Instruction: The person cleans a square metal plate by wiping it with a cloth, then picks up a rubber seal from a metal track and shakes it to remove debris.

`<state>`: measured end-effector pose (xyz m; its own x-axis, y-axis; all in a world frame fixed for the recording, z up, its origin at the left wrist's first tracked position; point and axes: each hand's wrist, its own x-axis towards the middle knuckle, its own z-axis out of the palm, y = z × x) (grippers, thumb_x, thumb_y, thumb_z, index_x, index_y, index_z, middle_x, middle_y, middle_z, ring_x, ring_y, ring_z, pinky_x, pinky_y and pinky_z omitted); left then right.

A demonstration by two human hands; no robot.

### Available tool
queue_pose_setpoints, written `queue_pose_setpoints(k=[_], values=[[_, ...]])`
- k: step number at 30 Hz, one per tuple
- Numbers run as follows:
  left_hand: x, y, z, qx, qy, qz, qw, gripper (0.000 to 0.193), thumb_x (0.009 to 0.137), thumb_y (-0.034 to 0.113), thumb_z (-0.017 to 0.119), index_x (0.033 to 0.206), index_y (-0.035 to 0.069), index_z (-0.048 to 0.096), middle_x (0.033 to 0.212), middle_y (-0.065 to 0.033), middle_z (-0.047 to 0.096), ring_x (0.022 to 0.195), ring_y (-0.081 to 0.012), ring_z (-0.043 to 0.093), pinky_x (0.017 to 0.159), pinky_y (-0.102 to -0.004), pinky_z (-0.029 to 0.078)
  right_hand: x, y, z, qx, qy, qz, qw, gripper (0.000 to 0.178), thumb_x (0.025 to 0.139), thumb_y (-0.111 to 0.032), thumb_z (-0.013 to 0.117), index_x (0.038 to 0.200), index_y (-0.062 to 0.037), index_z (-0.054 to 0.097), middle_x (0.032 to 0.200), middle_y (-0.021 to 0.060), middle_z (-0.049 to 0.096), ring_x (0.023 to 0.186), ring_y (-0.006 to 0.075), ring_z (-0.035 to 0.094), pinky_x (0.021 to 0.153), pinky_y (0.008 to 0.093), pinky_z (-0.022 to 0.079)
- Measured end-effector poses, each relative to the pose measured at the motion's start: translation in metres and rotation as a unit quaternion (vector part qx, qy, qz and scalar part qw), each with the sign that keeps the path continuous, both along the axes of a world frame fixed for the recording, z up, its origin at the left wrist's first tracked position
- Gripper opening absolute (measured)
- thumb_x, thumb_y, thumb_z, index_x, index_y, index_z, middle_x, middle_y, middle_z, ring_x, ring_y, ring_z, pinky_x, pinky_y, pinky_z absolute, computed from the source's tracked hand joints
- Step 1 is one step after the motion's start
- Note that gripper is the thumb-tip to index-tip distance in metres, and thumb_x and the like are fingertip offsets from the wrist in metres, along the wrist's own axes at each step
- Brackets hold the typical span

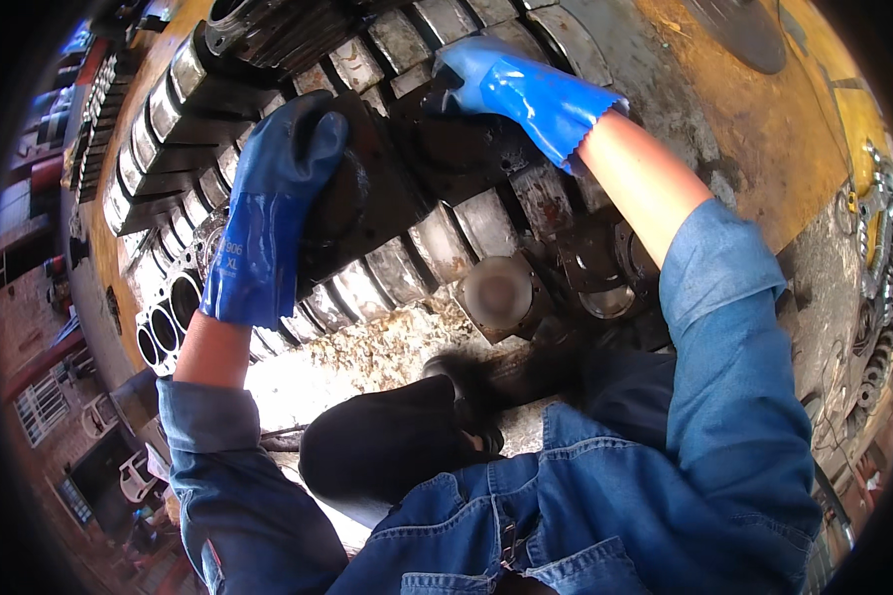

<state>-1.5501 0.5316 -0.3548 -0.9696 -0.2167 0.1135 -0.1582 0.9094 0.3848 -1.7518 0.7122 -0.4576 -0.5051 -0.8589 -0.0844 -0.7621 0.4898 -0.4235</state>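
A large dark engine block [437, 188] is seen lying on a rust-stained orange bench [764, 129], its greasy bearing saddles and crankcase ribs turned upward. The left hand [288, 174], covered by a blue rubber glove, is laid over the near-left part of the block, with the fingers curled down over a dark raised cap [352, 198]; the hand is closed around that part, though how tightly it is gripped cannot be told. The right hand [511, 84], gloved in the same blue, is set on the far upper edge of the block, its fingers bent over a black part there and partly closed on it. Both forearms are bare between glove and rolled denim sleeve [724, 327]. A second block with a row of round cylinder bores [169, 317] is seen just beside the first, on its left. A round metal disc [496, 293] is visible at the near end of the block, between the two arms. Pale debris and shavings [387, 347] are spread on the surface below the block. A dark knee [387, 446] is seen in the foreground
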Motion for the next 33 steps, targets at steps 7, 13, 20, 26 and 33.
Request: queue_pose_setpoints(k=[7, 13, 20, 26, 33], values=[[0.002, 0.005, 0.005, 0.005, -0.018, 0.002, 1.0, 0.037, 0.093, 0.039, 0.063, 0.109, 0.006, 0.069, 0.103, -0.0198, 0.07, 0.099, -0.0377, 0.068, 0.084, -0.0411, 0.054, 0.004, 0.003, -0.001, -0.011, -0.006, 0.014, 1.0, 0.056, 0.079, -0.053, 0.074, 0.106, -0.0045, 0.068, 0.098, 0.0184, 0.069, 0.097, 0.0383, 0.066, 0.084, 0.0454, 0.053], [0.0, 0.015, 0.011, 0.021, -0.036, 0.027, 0.999, 0.035, 0.093, 0.033, 0.066, 0.117, 0.007, 0.069, 0.108, -0.0176, 0.072, 0.102, -0.0327, 0.069, 0.088, -0.0384, 0.054, 0.002, 0.005, 0.014, 0.032, -0.064, -0.001, 0.997, 0.051, 0.079, -0.046, 0.077, 0.108, -0.0053, 0.068, 0.103, 0.018, 0.069, 0.098, 0.0371, 0.067, 0.085, 0.0453, 0.052], [0.004, 0.008, 0.011, -0.024, -0.009, 0.006, 1.0, 0.036, 0.094, 0.035, 0.065, 0.116, 0.007, 0.069, 0.109, -0.0181, 0.071, 0.104, -0.0343, 0.068, 0.089, -0.0398, 0.053, -0.036, 0.038, -0.019, -0.152, -0.293, -0.141, 0.933, 0.04, 0.084, -0.042, 0.077, 0.115, -0.0161, 0.073, 0.11, 0.0072, 0.073, 0.101, 0.0225, 0.068, 0.09, 0.0369, 0.052], [0.005, -0.001, 0.011, -0.028, 0.013, -0.013, 0.999, 0.038, 0.096, 0.037, 0.062, 0.117, 0.006, 0.069, 0.109, -0.0184, 0.071, 0.104, -0.0338, 0.068, 0.09, -0.0393, 0.052, -0.112, 0.234, 0.001, 0.031, -0.154, -0.261, 0.953, 0.048, 0.087, -0.045, 0.074, 0.119, -0.011, 0.071, 0.111, 0.009, 0.073, 0.102, 0.0206, 0.066, 0.095, 0.0368, 0.051], [0.0, -0.009, -0.005, -0.006, -0.021, -0.007, 1.0, 0.036, 0.097, 0.031, 0.063, 0.121, 0.005, 0.067, 0.114, -0.0204, 0.069, 0.11, -0.033, 0.066, 0.096, -0.0371, 0.05, -0.015, 0.357, -0.006, 0.182, -0.357, -0.336, 0.852, 0.057, 0.085, -0.049, 0.073, 0.119, -0.0033, 0.07, 0.118, 0.0161, 0.07, 0.112, 0.0299, 0.064, 0.1, 0.0405, 0.046]])
